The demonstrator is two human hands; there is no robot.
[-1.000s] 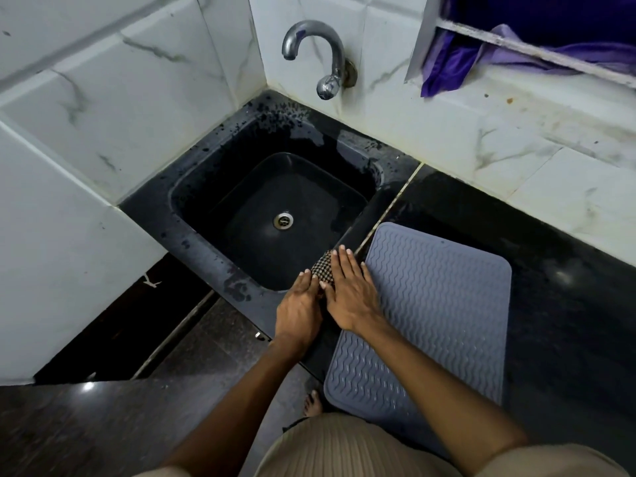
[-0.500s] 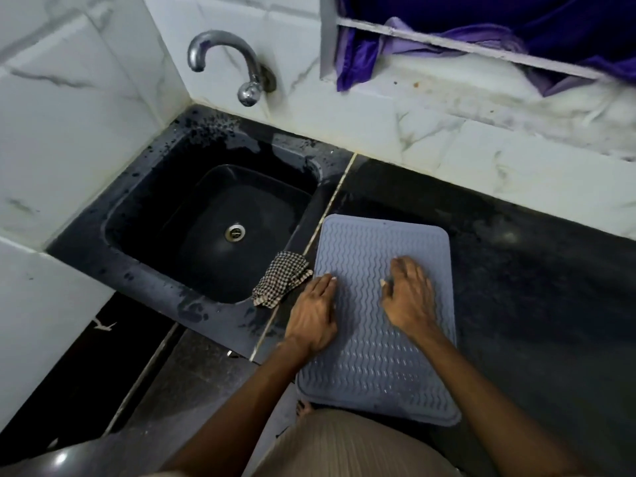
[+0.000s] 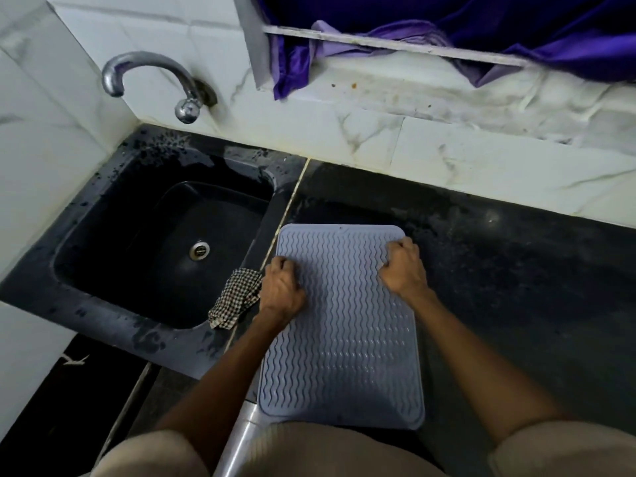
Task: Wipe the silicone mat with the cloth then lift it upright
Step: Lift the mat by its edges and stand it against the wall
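A pale blue-grey silicone mat (image 3: 340,339) with wavy ridges lies flat on the black countertop (image 3: 516,287), its near edge at the counter's front. My left hand (image 3: 282,290) is curled over the mat's left edge, fingers closed on it. My right hand (image 3: 402,266) grips the mat's right edge near the far corner. The black-and-white checked cloth (image 3: 235,297) lies crumpled on the sink's rim, just left of my left hand, with no hand on it.
A black sink (image 3: 103,242) with a metal drain (image 3: 199,250) sits left of the mat. A chrome tap (image 3: 151,84) juts from the white marble wall. Purple fabric (image 3: 447,32) hangs over a ledge behind the counter.
A second ago both hands were at the cloth on the sink's edge. They let it go, moved onto the mat, then spread to its left and right edges and closed on them.
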